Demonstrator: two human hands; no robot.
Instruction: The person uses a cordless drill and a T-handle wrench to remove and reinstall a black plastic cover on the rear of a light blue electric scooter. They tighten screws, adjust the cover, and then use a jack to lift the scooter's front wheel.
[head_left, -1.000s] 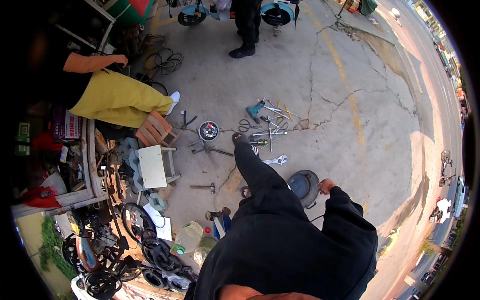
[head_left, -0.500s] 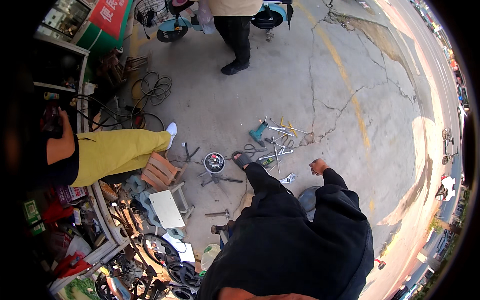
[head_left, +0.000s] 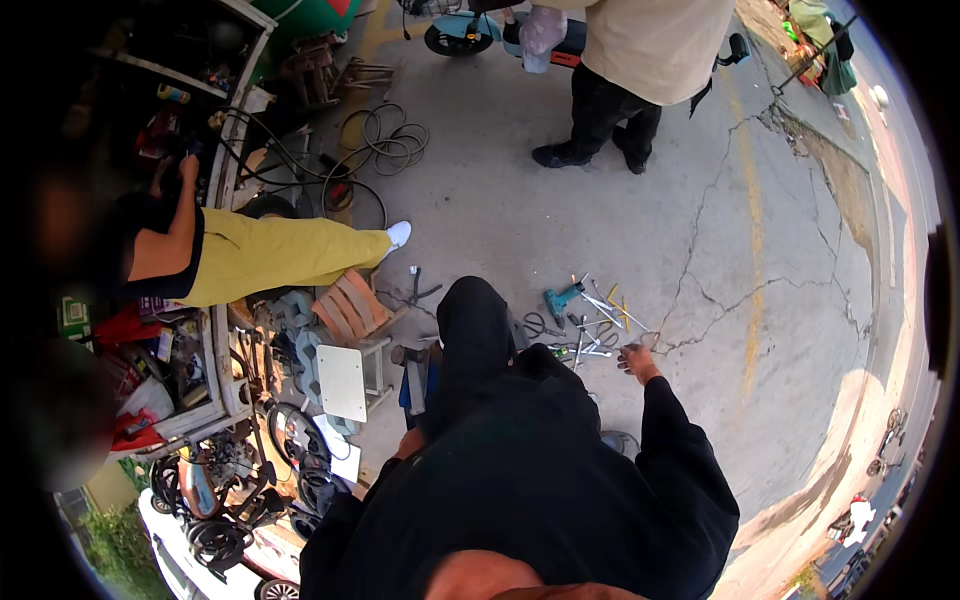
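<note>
My right hand (head_left: 638, 362) hangs over the concrete at the right end of a spread of tools, its fingers loosely apart and nothing visible in them. Beside it lie several silver wrenches (head_left: 598, 338), yellow L-shaped keys (head_left: 624, 312) and a teal cordless drill (head_left: 563, 298). A pair of dark-handled scissors (head_left: 540, 324) rests left of them. Only a sliver of my left hand (head_left: 409, 444) shows beside my dark clothes, close to a low blue-sided seat (head_left: 416, 385). Its fingers are hidden. My bent knee covers the ground in front of me.
A white-topped folding stool (head_left: 342, 385) and a slatted wooden stool (head_left: 350, 308) stand at left. A person in yellow trousers (head_left: 290, 255) is by the cluttered cabinet. Another person in a beige top (head_left: 655, 50) stands ahead near a scooter. A coiled hose (head_left: 395, 140) lies far left.
My right hand has come closer to the tools, its fingers loosening. My knee now hides the bowl of small parts. My left hand's edge has appeared. The person in beige has moved right.
</note>
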